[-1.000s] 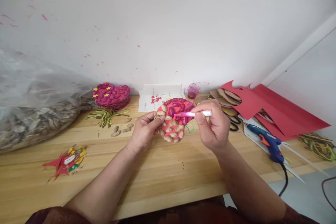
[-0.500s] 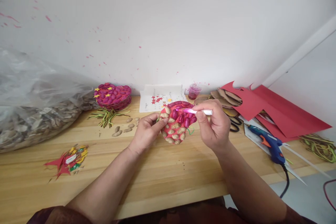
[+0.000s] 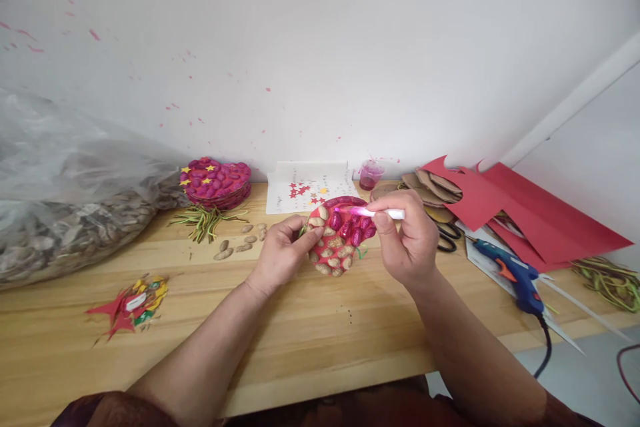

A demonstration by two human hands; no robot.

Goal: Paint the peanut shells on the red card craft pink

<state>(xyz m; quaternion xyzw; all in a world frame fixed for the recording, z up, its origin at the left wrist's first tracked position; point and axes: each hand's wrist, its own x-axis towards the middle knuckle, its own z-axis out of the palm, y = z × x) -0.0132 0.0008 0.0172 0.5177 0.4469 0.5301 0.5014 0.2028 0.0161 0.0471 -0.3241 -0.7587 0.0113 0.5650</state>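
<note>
Right hand [image 3: 407, 237] is pinching a slim white-handled brush [image 3: 395, 214], near-level, pointing left; left hand [image 3: 285, 248] gripping a peanut-studded red disc [image 3: 344, 242].

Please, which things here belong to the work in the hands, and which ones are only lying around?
Apparently in the work:
peanut-covered red disc, held by the left hand
white-handled brush, held by the right hand
cup of purple liquid, probably its colour

Seemingly just lying about:
blue glue gun
red paper
coloured scraps
tangled strings
</note>
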